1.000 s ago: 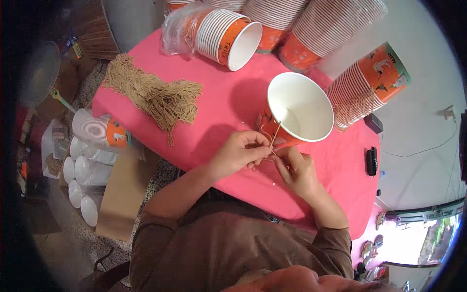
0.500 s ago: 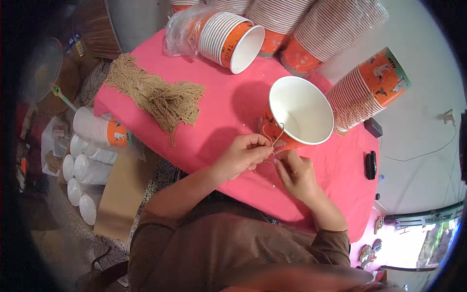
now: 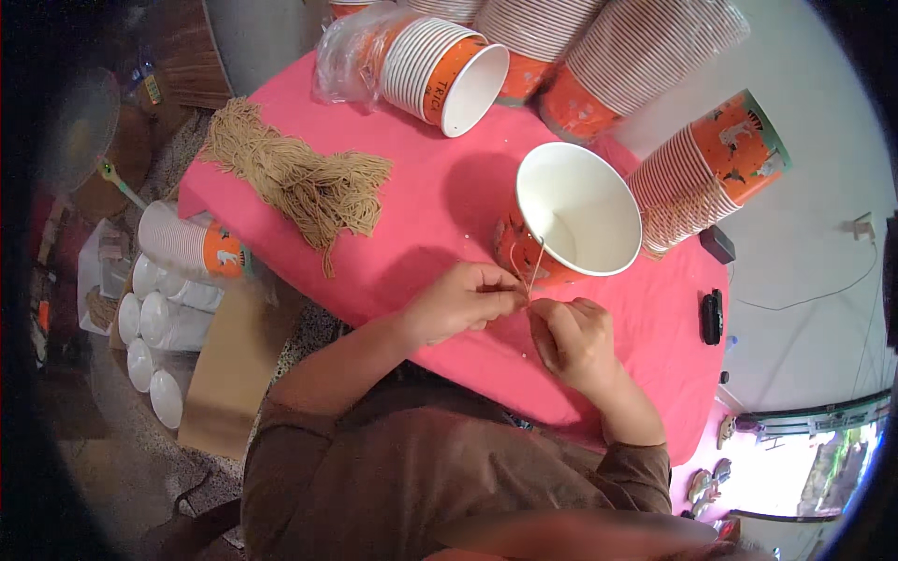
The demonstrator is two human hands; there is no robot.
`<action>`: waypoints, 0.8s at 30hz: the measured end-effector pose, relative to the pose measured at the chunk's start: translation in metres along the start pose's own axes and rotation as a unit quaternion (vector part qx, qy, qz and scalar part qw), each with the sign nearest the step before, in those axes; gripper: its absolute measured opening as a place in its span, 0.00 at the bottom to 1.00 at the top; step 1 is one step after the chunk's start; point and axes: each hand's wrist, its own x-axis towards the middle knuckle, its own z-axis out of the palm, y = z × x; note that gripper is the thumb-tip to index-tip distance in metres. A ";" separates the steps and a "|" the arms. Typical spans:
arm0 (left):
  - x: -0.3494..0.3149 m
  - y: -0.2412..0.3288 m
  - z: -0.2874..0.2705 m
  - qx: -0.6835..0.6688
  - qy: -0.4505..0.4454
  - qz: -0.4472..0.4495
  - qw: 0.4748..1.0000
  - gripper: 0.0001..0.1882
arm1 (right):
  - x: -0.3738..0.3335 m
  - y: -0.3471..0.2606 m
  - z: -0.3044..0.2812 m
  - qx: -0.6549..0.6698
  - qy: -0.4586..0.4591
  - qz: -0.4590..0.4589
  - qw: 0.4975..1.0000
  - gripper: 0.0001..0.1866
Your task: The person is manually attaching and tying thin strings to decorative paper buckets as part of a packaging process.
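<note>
An orange paper bucket [image 3: 578,208] with a white inside stands on the pink-covered table, its mouth tilted toward me. A thin tan cord [image 3: 535,266] runs from the near side of its rim down to my fingers. My left hand [image 3: 468,301] pinches the cord just in front of the bucket. Close beside it, my right hand [image 3: 575,341] is closed with thumb and fingers pressed together at the cord's lower part. The fingertips nearly meet, and the cord ends between them are too fine to make out.
A bundle of tan cords [image 3: 299,178] lies at the left of the pink tablecloth [image 3: 421,210]. Stacked buckets [image 3: 435,79] lie at the back, with another stack [image 3: 706,173] at right. A black object [image 3: 713,318] lies near the right edge. Left below stands a cardboard box [image 3: 224,374] with white buckets.
The cord loop between my hands has been drawn down and straightened below the rim. My right hand has turned slightly and its fingers have closed more. The bucket stays in place.
</note>
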 end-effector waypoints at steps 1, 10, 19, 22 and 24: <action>-0.001 -0.002 0.001 0.017 0.011 -0.001 1.000 0.06 | -0.001 0.000 0.000 -0.008 0.000 -0.001 1.000 0.12; -0.003 -0.016 -0.003 -0.161 -0.042 -0.018 0.986 0.05 | -0.005 -0.006 0.009 -0.019 -0.041 -0.023 0.999 0.11; 0.005 -0.012 0.008 -0.125 0.038 0.022 0.991 0.08 | -0.003 -0.007 0.013 0.024 -0.056 0.009 0.998 0.09; 0.017 -0.002 -0.001 -0.138 0.046 0.050 0.988 0.09 | -0.003 -0.012 0.016 0.030 -0.090 -0.017 0.995 0.08; 0.023 0.003 -0.002 -0.112 0.107 0.037 0.987 0.09 | -0.004 -0.014 0.020 0.035 -0.112 -0.048 0.992 0.07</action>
